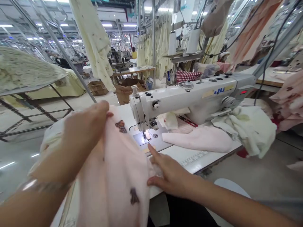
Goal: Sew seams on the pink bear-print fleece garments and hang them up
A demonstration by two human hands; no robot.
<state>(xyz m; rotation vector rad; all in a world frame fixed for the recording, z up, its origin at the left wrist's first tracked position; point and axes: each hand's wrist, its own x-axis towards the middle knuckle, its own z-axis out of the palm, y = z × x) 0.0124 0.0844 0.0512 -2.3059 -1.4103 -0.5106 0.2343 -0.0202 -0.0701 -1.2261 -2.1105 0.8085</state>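
A pale pink garment piece (118, 176) with small brown bear-like prints hangs in front of me, left of the sewing machine. My left hand (92, 121) is closed on its upper edge, raised over the table's left side. At the fabric's right edge is my right hand (168, 173), its index finger stretched out and its thumb apart, touching the cloth. The other fingers are partly hidden. Just beyond that index fingertip, the lit needle and presser foot (145, 135) of the white sewing machine (184, 101) stand over the metal plate, with no cloth visible under them.
A folded pink piece (199, 138) lies right of the needle, with red-handled snips (188, 121) behind it. Cream cloth (248, 126) bunches at the machine's right end. Thread cones (193, 41) stand behind. A metal pole (63, 56) slants at left, near hanging cream garments (94, 41).
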